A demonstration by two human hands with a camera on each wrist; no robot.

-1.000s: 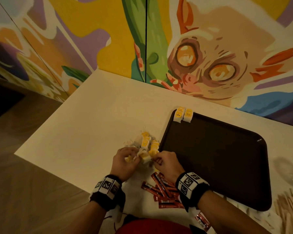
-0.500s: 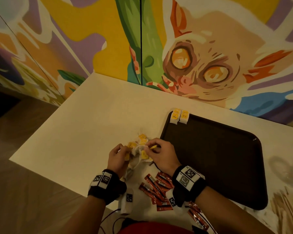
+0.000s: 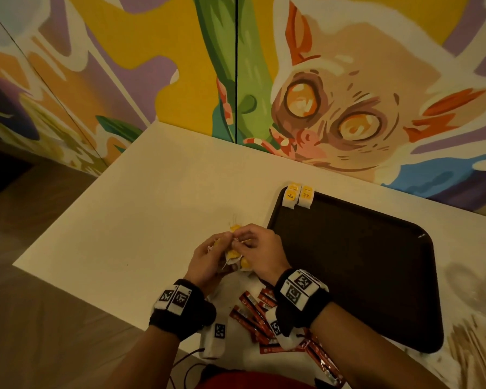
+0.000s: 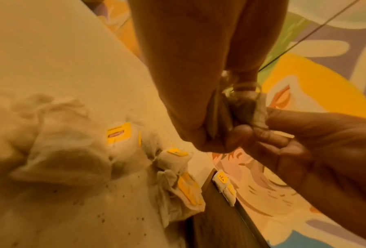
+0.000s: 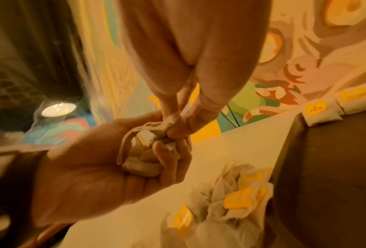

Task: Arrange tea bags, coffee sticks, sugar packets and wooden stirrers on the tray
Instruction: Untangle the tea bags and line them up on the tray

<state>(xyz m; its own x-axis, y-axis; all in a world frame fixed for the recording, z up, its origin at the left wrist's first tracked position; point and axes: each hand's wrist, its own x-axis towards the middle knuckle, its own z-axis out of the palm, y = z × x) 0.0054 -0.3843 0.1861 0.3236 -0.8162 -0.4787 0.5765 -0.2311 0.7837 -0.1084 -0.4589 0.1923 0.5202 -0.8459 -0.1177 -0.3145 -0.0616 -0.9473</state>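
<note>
A crumpled tea bag [image 5: 143, 156] with yellow tags lies in my left hand [image 3: 227, 244], whose fingers curl round it. My right hand [image 3: 241, 245] pinches its top between thumb and forefinger [image 5: 177, 130]. Both hands hover just left of the dark tray [image 3: 348, 262]. Under them a loose pile of tea bags [image 4: 173, 167] lies on the white table. Two tea bags [image 3: 296, 196] sit side by side on the tray's far left corner. Red coffee sticks [image 3: 253, 313] lie scattered near my wrists. Wooden stirrers [image 3: 477, 346] lie heaped at the right edge.
The white table [image 3: 152, 206] ends at a painted wall behind and drops to wooden floor on the left. A clear plastic wrapper [image 3: 480, 287] lies right of the tray. Most of the tray's surface is bare.
My hands have come up from the tea bag pile and closed together on one tangled tea bag. The tray and its two tea bags have not moved.
</note>
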